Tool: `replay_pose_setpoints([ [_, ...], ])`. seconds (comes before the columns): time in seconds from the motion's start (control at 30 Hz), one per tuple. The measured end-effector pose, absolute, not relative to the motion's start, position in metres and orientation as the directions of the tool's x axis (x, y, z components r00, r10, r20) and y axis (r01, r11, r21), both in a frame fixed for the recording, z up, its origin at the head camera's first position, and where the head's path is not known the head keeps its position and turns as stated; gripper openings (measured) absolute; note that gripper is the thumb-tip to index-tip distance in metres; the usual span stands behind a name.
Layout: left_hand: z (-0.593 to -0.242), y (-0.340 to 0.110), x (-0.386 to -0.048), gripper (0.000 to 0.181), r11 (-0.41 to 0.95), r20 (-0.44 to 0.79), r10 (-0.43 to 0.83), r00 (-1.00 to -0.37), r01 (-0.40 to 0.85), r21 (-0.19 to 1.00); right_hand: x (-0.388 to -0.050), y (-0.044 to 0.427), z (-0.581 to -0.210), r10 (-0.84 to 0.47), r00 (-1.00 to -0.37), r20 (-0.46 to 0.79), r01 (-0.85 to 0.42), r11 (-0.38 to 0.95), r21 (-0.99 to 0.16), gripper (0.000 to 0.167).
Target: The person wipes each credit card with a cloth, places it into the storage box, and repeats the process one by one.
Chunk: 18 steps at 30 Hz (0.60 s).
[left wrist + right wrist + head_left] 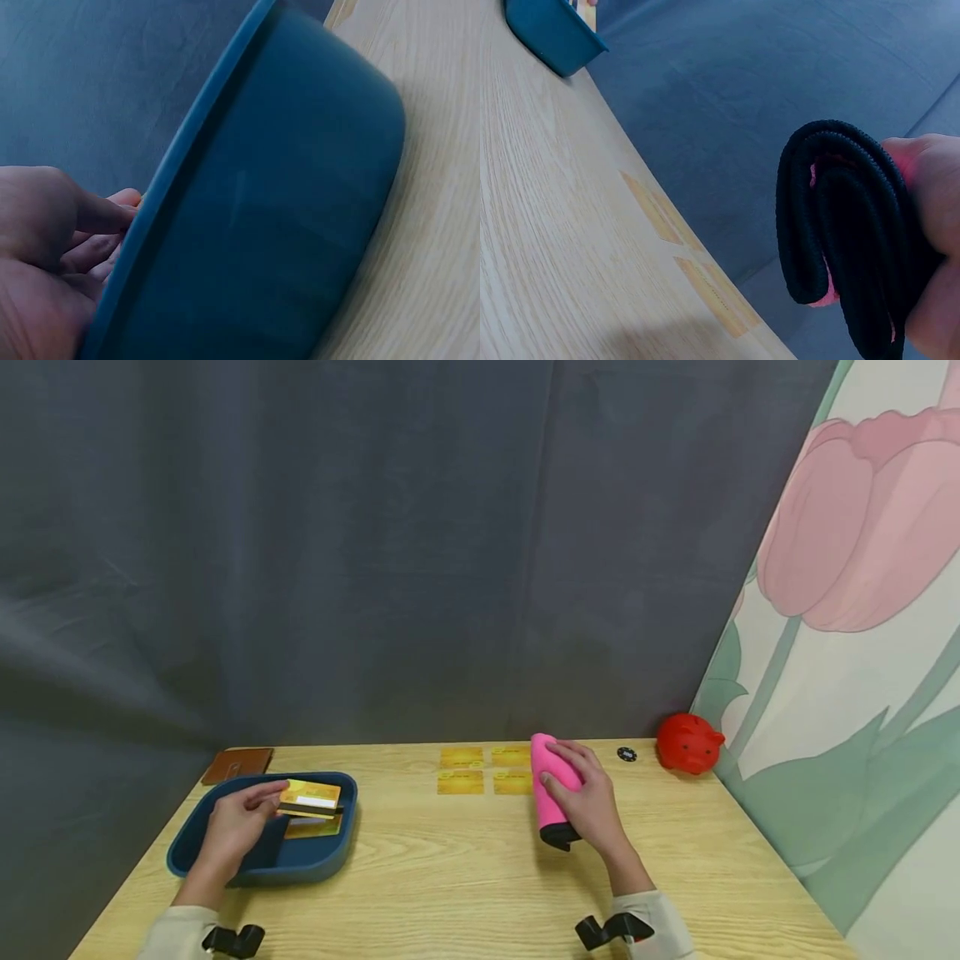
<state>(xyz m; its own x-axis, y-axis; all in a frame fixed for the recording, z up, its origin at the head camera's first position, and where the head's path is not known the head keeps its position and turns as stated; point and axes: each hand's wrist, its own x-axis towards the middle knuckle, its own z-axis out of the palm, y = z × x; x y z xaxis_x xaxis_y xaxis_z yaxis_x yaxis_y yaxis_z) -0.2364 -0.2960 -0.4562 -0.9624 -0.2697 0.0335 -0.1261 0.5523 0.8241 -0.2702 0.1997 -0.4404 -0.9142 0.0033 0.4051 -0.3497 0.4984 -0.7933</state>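
My left hand [232,829] pinches a yellow bank card [313,795] by its left edge, with a white strip and a dark stripe facing up. Below it stands a blue tray [300,874], in which a second yellow card [315,828] lies partly covered. In the left wrist view the tray's wall [262,187] hides the fingertips and the card. My right hand [592,797] grips a rolled or folded pink cloth [551,777] with a black edge, held up over the table. The right wrist view shows its folded black end [840,232].
Several yellow cards [461,782] lie in two rows at the table's back middle, just left of the cloth. A brown leather wallet [238,766] lies behind the tray. At the back right are a black chip [627,754] and a red piggy bank [688,745].
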Motion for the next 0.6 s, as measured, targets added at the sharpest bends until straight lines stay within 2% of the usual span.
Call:
replay_pose_setpoints([
  [0.37,-0.461,-0.304,-0.246,0.038,0.523,-0.035,-0.177,-0.984,-0.124,0.843,-0.271,0.200,-0.441,0.004,-0.912,0.411,-0.351,0.510,-0.785,0.049],
  [0.6,-0.464,-0.303,-0.247,0.039,0.541,-0.053,-0.179,-0.982,-0.144,0.829,-0.271,0.199,-0.443,-0.002,-0.926,0.379,-0.329,0.500,-0.801,0.049],
])
